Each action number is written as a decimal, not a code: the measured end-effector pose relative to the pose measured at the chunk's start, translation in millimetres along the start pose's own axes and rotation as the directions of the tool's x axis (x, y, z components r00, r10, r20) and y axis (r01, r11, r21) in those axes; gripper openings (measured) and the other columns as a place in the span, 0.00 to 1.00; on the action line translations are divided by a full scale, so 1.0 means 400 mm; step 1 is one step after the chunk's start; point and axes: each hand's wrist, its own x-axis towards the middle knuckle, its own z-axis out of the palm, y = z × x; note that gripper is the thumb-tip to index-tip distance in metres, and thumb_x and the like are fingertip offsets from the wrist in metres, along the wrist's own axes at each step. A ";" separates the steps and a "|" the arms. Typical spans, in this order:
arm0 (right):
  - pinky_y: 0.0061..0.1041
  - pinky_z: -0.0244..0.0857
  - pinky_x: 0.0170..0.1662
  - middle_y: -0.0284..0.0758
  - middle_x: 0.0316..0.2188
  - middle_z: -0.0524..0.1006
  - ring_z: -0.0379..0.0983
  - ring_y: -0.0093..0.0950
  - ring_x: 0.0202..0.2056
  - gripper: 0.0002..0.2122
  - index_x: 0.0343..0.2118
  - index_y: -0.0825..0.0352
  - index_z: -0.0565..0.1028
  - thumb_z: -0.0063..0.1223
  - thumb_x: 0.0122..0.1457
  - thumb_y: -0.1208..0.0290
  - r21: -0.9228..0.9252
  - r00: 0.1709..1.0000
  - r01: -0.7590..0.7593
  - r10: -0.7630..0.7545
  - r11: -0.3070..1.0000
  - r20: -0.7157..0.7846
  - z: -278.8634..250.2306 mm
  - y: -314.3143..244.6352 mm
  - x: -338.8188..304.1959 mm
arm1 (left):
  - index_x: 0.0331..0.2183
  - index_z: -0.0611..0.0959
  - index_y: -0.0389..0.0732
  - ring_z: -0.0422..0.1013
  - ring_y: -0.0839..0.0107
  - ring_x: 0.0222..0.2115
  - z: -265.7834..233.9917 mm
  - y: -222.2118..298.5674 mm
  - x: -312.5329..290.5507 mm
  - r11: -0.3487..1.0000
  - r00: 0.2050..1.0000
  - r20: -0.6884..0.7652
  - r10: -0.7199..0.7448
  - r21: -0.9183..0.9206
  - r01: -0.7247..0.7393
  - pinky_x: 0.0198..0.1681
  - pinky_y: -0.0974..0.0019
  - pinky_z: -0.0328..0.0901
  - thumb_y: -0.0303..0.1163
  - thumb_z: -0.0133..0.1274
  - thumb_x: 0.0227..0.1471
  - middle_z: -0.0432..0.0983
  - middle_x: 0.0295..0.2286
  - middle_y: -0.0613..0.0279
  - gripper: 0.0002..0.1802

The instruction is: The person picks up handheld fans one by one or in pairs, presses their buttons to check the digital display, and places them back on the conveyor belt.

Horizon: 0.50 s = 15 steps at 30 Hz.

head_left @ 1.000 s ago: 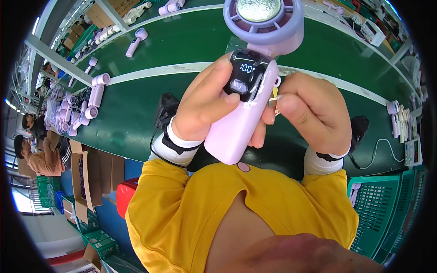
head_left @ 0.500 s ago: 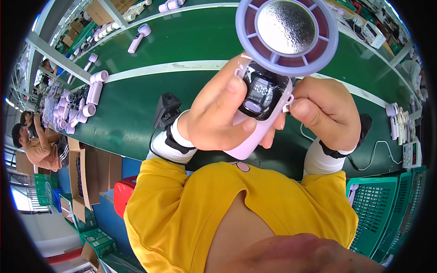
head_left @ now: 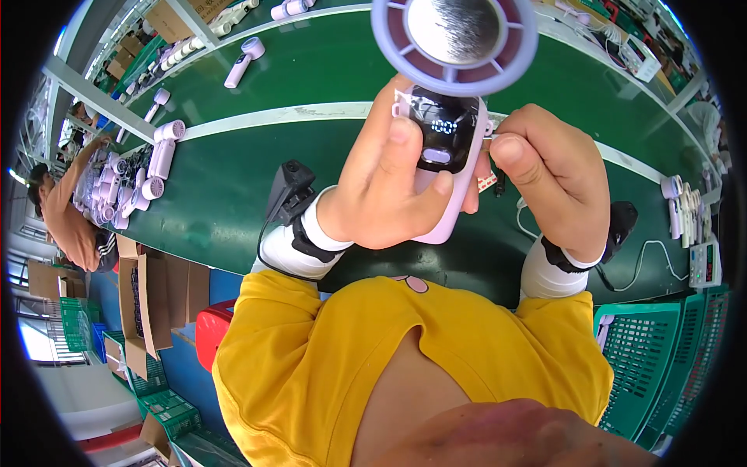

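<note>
A lavender handheld fan point(head_left: 440, 198) is upright in my left hand point(head_left: 385, 175), which wraps its body with the thumb against the front. Its round grille with a silver disc point(head_left: 455, 31) reaches the top of the picture. Lit digits show on the glossy black display point(head_left: 443, 128), above an oval button. My right hand point(head_left: 556, 171) is closed in a pinch at the fan's right side, by a small side loop. Something thin and pale shows between those fingertips and the fan; its kind is unclear.
Piled lavender fans point(head_left: 117, 187) lie at the left of the green table point(head_left: 257, 194), where a co-worker point(head_left: 70, 210) reaches in. Another fan point(head_left: 245, 62) lies beyond the white rail. White cable point(head_left: 646, 257) runs near a small meter point(head_left: 704, 265) on the right. Green baskets point(head_left: 642, 358) stand lower right.
Both hands and the fan have shifted left and slightly away. The display digits look different. The co-worker now stretches toward the piled fans, and the fan beyond the rail has moved slightly right.
</note>
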 end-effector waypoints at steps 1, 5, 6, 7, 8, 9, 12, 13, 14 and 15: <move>0.20 0.59 0.22 0.33 0.18 0.72 0.68 0.28 0.19 0.11 0.22 0.69 0.67 0.43 0.57 0.68 -0.002 1.000 0.000 0.000 1.000 0.000 0.004 -0.002 0.002 | 0.45 0.58 0.29 0.69 0.62 0.24 0.002 -0.003 0.002 1.000 1.000 -0.004 0.014 0.014 -0.014 0.24 0.65 0.67 0.21 0.41 0.44 0.66 0.35 0.46 0.24; 0.20 0.59 0.21 0.32 0.17 0.71 0.67 0.28 0.18 0.11 0.22 0.68 0.67 0.42 0.57 0.67 -0.030 0.999 0.012 -0.014 0.999 -0.043 0.022 0.008 0.013 | 0.45 0.58 0.28 0.69 0.62 0.25 -0.004 -0.004 -0.001 0.993 0.995 -0.043 0.088 0.082 -0.084 0.25 0.64 0.66 0.21 0.41 0.44 0.65 0.35 0.46 0.24; 0.20 0.59 0.21 0.32 0.16 0.71 0.67 0.28 0.18 0.10 0.23 0.68 0.67 0.42 0.57 0.67 -0.103 0.998 0.029 -0.035 0.994 -0.060 0.024 0.015 0.016 | 0.45 0.58 0.28 0.69 0.62 0.25 -0.005 -0.004 -0.004 0.990 0.993 -0.052 0.107 0.100 -0.102 0.25 0.64 0.66 0.20 0.41 0.44 0.65 0.35 0.46 0.24; 0.20 0.59 0.21 0.32 0.15 0.71 0.67 0.28 0.17 0.10 0.23 0.67 0.67 0.42 0.57 0.67 -0.178 0.995 0.037 -0.052 0.983 -0.081 0.024 0.021 0.016 | 0.45 0.58 0.28 0.69 0.62 0.25 -0.005 -0.005 -0.004 0.987 0.991 -0.054 0.122 0.112 -0.116 0.25 0.64 0.66 0.20 0.41 0.44 0.65 0.35 0.47 0.24; 0.20 0.59 0.21 0.31 0.15 0.71 0.66 0.28 0.17 0.10 0.23 0.67 0.67 0.42 0.57 0.67 -0.253 0.992 0.044 -0.072 0.966 -0.099 0.024 0.026 0.015 | 0.45 0.58 0.28 0.69 0.62 0.25 -0.008 -0.005 -0.004 0.984 0.989 -0.057 0.138 0.125 -0.130 0.26 0.64 0.66 0.20 0.41 0.44 0.65 0.35 0.47 0.24; 0.20 0.59 0.21 0.31 0.15 0.71 0.66 0.28 0.17 0.10 0.23 0.67 0.67 0.42 0.57 0.67 -0.255 0.993 0.044 -0.071 0.966 -0.098 0.025 0.028 0.015 | 0.45 0.58 0.28 0.69 0.62 0.25 -0.008 -0.008 -0.001 0.980 0.986 -0.061 0.154 0.138 -0.144 0.26 0.64 0.66 0.20 0.41 0.44 0.65 0.35 0.47 0.24; 0.20 0.59 0.21 0.31 0.14 0.70 0.66 0.29 0.17 0.10 0.23 0.66 0.67 0.41 0.57 0.66 -0.289 0.989 0.060 -0.097 0.955 -0.114 0.028 0.033 0.015 | 0.45 0.58 0.27 0.69 0.62 0.26 -0.002 -0.015 0.000 0.967 0.977 -0.073 0.199 0.179 -0.184 0.26 0.64 0.66 0.19 0.41 0.43 0.65 0.35 0.47 0.24; 0.20 0.59 0.21 0.31 0.14 0.70 0.66 0.29 0.17 0.10 0.23 0.66 0.67 0.41 0.57 0.66 -0.291 0.989 0.060 -0.097 0.955 -0.114 0.028 0.032 0.016 | 0.46 0.58 0.27 0.69 0.62 0.26 0.001 -0.019 0.002 0.961 0.974 -0.075 0.214 0.193 -0.196 0.26 0.64 0.66 0.19 0.41 0.43 0.65 0.35 0.47 0.24; 0.21 0.59 0.21 0.30 0.14 0.70 0.66 0.29 0.17 0.10 0.23 0.66 0.67 0.41 0.57 0.66 -0.276 0.991 0.051 -0.084 0.960 -0.109 0.030 0.032 0.019 | 0.46 0.58 0.27 0.68 0.62 0.26 0.001 -0.020 0.004 0.956 0.971 -0.077 0.228 0.207 -0.208 0.27 0.64 0.66 0.19 0.41 0.43 0.65 0.35 0.48 0.24; 0.21 0.59 0.21 0.30 0.14 0.70 0.66 0.29 0.17 0.11 0.23 0.66 0.67 0.41 0.57 0.65 -0.260 0.992 0.041 -0.070 0.965 -0.103 0.032 0.032 0.022 | 0.46 0.58 0.26 0.68 0.62 0.26 0.001 -0.025 0.011 0.950 0.967 -0.079 0.243 0.222 -0.220 0.27 0.64 0.66 0.19 0.41 0.43 0.65 0.35 0.48 0.24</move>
